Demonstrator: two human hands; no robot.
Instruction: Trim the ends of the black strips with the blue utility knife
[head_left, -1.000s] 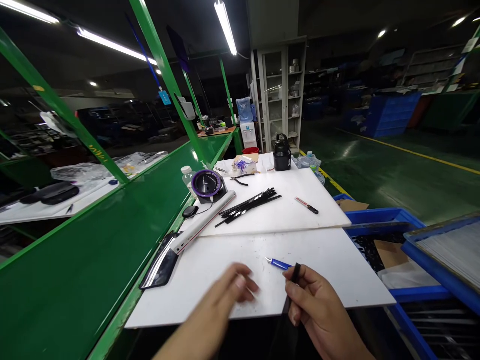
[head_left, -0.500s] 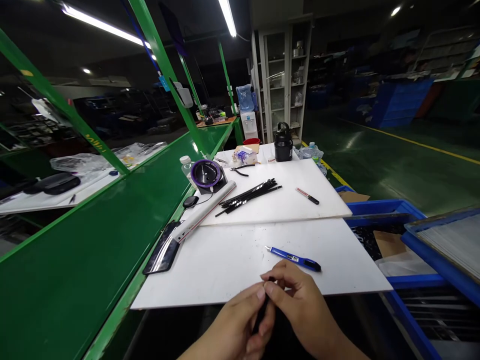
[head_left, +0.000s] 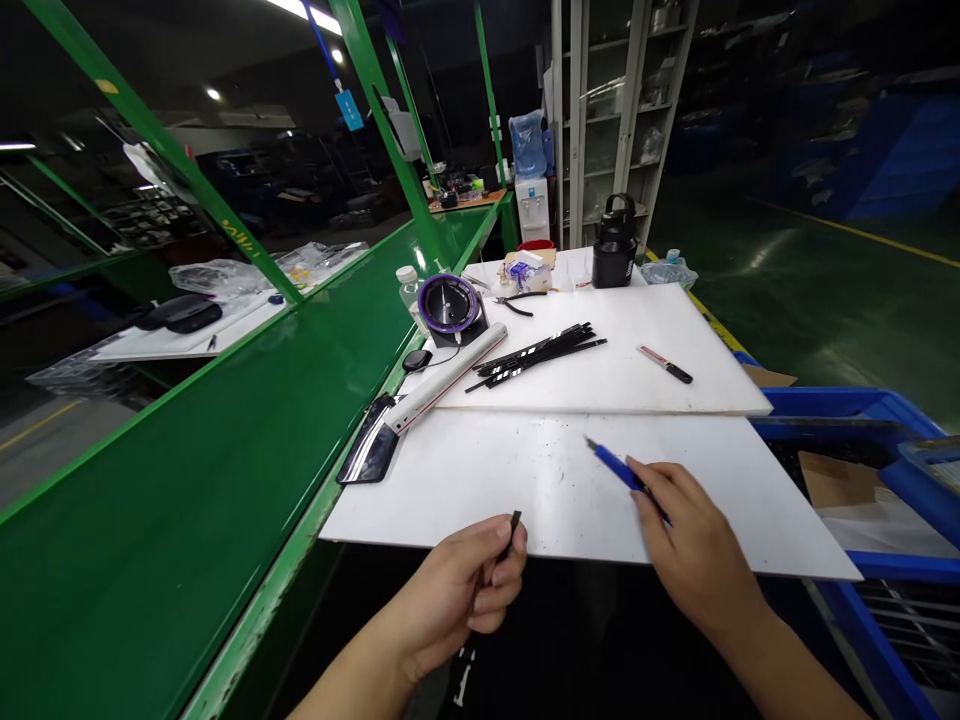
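Note:
Just in front of the table's near edge, my left hand (head_left: 476, 575) is closed on a thin black strip (head_left: 515, 519), whose end pokes up past the thumb. My right hand (head_left: 694, 535) has its fingers around a blue utility knife (head_left: 616, 465) over the white table (head_left: 450, 510); the knife's tip points away to the left. Farther back, a bundle of black strips (head_left: 536, 356) lies on a raised white board (head_left: 675, 330). To its right rests a second cutter (head_left: 665, 364) with a red and black handle.
On the left are a phone (head_left: 371, 445), a long white bar (head_left: 450, 378), a round purple-rimmed device (head_left: 448, 303) and a green partition (head_left: 187, 480). Pliers (head_left: 521, 303) and a black flask (head_left: 615, 245) stand at the back. Blue bins (head_left: 862, 400) are at the right.
My right hand has left the black strip, moved right and taken hold of the blue utility knife. My left hand still holds the strip. The view has shifted.

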